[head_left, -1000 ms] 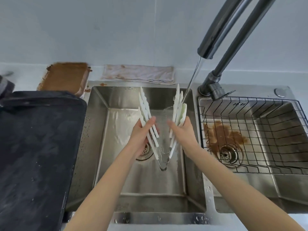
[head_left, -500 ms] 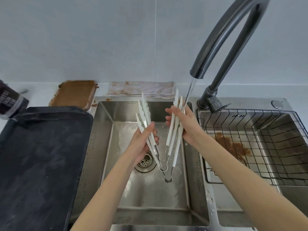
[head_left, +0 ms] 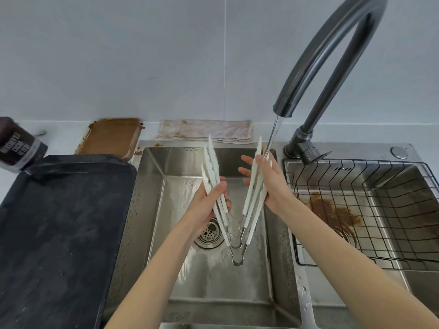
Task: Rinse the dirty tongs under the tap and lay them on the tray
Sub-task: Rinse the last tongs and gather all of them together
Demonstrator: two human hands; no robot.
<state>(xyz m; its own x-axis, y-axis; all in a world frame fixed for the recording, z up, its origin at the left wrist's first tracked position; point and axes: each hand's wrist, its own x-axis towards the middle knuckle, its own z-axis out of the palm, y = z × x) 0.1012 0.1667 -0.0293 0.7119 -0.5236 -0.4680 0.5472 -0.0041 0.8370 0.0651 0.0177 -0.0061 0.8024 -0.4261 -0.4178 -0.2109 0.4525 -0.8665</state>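
Several white tongs (head_left: 252,200) with metal hinge ends (head_left: 237,260) hang as a V over the left sink basin (head_left: 154,210), tips up. My left hand (head_left: 206,203) grips the left arms (head_left: 211,162), thumb across the front. My right hand (head_left: 273,186) holds the right arms against its palm, its fingers reaching out behind them. Water (head_left: 273,131) runs from the tap (head_left: 282,110) onto the right tips beside my right hand. The black tray (head_left: 64,222) lies on the counter to the left.
A wire basket (head_left: 370,210) fills the right basin, with brown residue under it. Behind the sink lie a stained cloth (head_left: 206,130) and a brown-smeared dish (head_left: 111,136). A dark cocoa container (head_left: 16,146) lies at the far left.
The tongs' arms have spread wider than half a second ago. My right hand's fingers have straightened out behind the right arms. The view has tilted up, showing more of the tap.
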